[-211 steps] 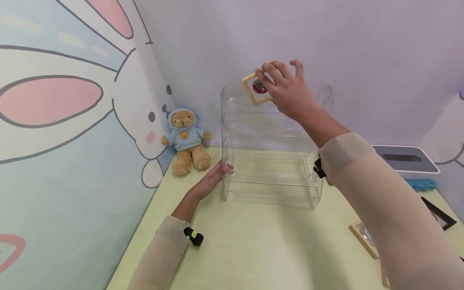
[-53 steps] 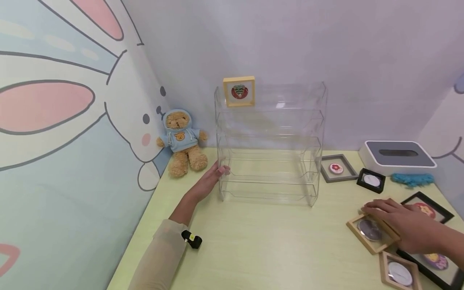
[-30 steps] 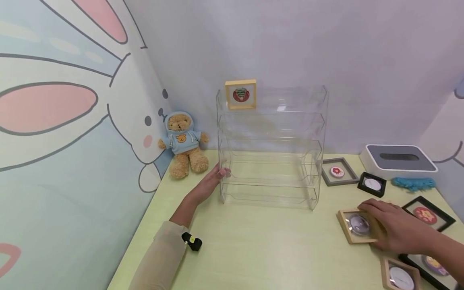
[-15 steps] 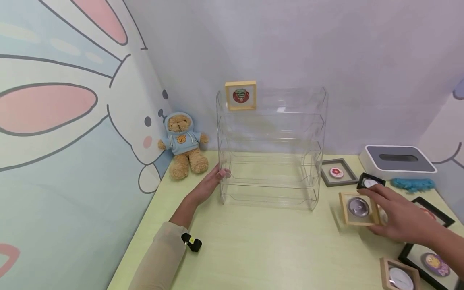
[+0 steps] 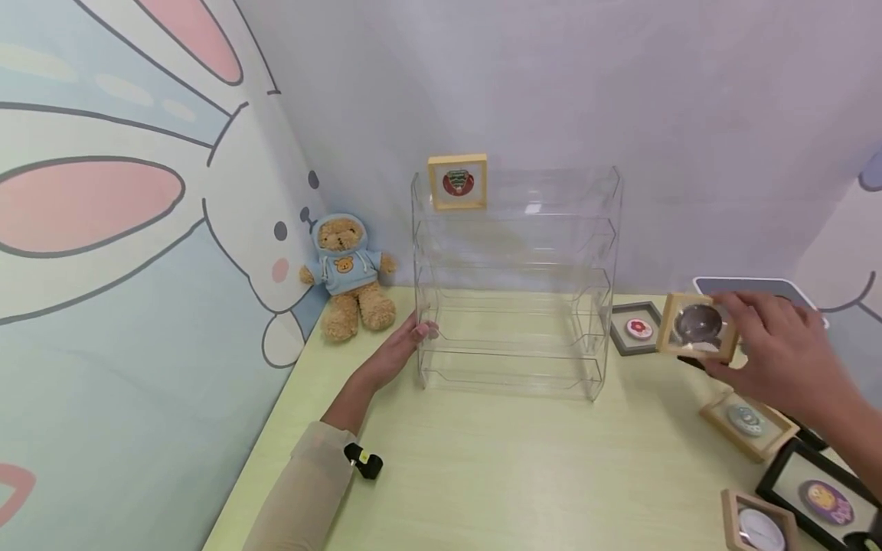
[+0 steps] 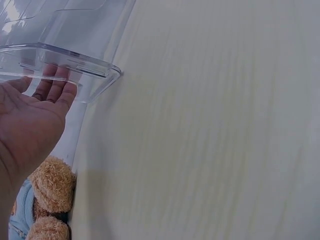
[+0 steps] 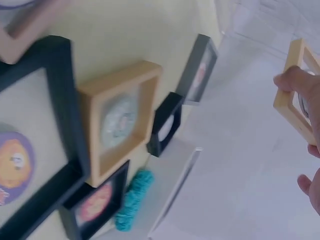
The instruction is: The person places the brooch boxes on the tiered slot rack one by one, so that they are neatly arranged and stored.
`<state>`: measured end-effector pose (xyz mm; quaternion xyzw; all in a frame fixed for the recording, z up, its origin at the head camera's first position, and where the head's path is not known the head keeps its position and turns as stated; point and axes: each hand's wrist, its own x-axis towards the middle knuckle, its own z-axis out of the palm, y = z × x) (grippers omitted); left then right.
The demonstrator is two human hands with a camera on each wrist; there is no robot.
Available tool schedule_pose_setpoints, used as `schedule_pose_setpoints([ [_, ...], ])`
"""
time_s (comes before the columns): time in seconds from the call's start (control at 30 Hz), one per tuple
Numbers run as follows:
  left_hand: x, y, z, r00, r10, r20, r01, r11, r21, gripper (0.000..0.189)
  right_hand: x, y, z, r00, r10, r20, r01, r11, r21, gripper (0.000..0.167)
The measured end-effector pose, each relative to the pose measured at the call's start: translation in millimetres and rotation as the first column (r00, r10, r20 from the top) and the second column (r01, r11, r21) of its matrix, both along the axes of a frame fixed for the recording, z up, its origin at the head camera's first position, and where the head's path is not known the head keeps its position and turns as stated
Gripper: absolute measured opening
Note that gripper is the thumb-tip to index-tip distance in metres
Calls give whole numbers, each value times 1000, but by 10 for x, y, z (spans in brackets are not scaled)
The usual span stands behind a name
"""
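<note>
My right hand (image 5: 779, 352) pinches a light-wood square display frame (image 5: 665, 325) with a round greyish disc in its clear pane, raised above the table at right. In the right wrist view, the thumb presses the rim of this frame (image 7: 287, 102). My left hand (image 5: 396, 350) rests against the left side of a clear acrylic tiered rack (image 5: 513, 354); in the left wrist view, its fingers (image 6: 52, 90) show through the rack's clear side. On the top tier, at left, stands a light-wood frame (image 5: 441, 204) with a red and green badge.
Right of the rack lie a grey frame (image 5: 623, 349), a light-wood frame (image 5: 726, 440) with a pale blue badge, a black frame (image 5: 792, 509) and a brown frame (image 5: 732, 528). A tissue box (image 5: 703, 285) stands behind. A teddy bear (image 5: 351, 268) sits at left.
The right hand set the red-and-green-badge frame on the top tier, then took the light-wood frame off the table and raised it, uncovering the pale-blue-badge frame. The left hand stayed at the rack.
</note>
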<state>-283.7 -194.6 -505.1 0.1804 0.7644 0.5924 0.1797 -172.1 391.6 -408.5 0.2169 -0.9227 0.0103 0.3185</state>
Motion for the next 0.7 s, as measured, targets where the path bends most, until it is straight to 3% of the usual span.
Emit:
schedule_pose_setpoints([
  [0.13,-2,-5,10,1000,14,-17,-14,1000,-28,81,-80,-41,161,989,28,-148,-23,999,33,111],
  [0.2,-1,-5,18,1000,16,-22,-17,999,-37,80,-114,-54,223,983,46,-180,-39,998,44,106],
  [0.7,18,-6,16,1000,13,-15,-14,999,-29,80,-364,-388,630,964,142,-226,-138,990,36,88],
])
